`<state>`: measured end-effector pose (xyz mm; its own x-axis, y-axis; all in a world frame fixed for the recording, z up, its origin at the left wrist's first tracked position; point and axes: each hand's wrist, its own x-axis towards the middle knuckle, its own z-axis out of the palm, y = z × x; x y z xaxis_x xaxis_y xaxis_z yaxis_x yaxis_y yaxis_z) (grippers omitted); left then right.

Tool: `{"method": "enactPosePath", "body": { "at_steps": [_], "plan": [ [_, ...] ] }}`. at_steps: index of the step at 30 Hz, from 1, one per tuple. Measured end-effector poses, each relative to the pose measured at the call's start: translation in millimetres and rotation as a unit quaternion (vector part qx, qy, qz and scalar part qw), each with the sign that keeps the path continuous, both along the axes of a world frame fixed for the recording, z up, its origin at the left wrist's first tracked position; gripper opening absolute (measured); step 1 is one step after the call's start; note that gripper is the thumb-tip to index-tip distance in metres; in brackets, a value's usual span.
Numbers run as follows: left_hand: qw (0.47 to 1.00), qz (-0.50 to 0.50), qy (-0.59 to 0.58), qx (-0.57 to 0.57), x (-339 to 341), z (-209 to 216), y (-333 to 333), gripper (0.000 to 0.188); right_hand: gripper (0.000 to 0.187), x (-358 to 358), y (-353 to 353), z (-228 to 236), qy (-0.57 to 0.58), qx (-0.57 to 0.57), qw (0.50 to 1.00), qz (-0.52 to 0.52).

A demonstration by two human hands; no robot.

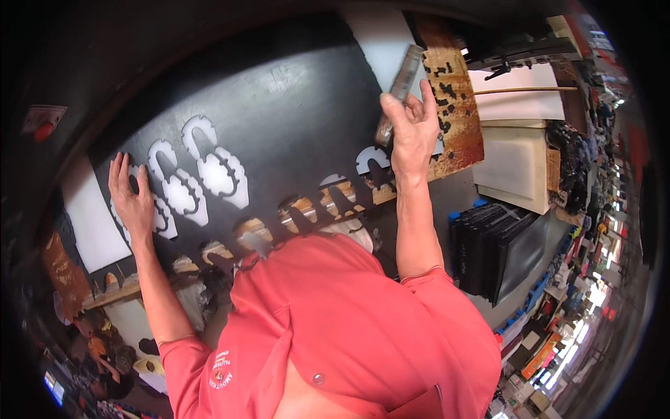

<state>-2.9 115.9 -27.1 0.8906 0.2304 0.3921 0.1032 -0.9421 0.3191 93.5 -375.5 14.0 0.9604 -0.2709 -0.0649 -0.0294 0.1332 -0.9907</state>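
Observation:
A large black sheet (pixel 300 105) covers the work surface, with shoe-part-like shapes cut out of it at the left and along its near edge. White shows through the cut-outs (pixel 215 174) at the left. My left hand (pixel 132 209) rests on the sheet's left part beside these holes, fingers stretched out and holding nothing. In my right hand (pixel 413 136), over the right end of the sheet, is a long, narrow, brownish metal piece (pixel 405 78), seen edge-on and blurred. It lies between thumb and fingers, tilted up to the right; its full shape is hidden.
White board (pixel 101 216) shows at the sheet's left and at its far right. A worn brown board (pixel 453 105) with dark marks lies beyond my right hand. To the right stand a stack of black sheets (pixel 488 244) and a pale box (pixel 513 164). A red button (pixel 45 131) is at far left.

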Motion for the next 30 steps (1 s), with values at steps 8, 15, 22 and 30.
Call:
{"method": "enactPosePath", "body": {
  "at_steps": [8,15,22,30],
  "plan": [
    [1.000,0.010,0.005,-0.011,1.1,1.8,-1.2,0.044,0.085,-25.8,57.8,-18.6,-0.213,-0.344,0.909,0.094],
    [1.000,0.017,0.008,0.009,2.3,4.8,-6.2,0.043,0.082,-22.9,77.5,-40.4,-0.244,-0.432,0.860,0.117],
    [0.999,0.026,0.014,0.011,4.2,7.2,-8.1,0.044,0.051,-27.4,54.2,-36.7,-0.265,-0.428,0.846,0.177],
    [0.999,0.031,0.013,-0.012,3.1,4.0,-5.1,0.044,0.029,-38.7,64.3,-38.0,-0.262,-0.371,0.881,0.132]
  ]
}}
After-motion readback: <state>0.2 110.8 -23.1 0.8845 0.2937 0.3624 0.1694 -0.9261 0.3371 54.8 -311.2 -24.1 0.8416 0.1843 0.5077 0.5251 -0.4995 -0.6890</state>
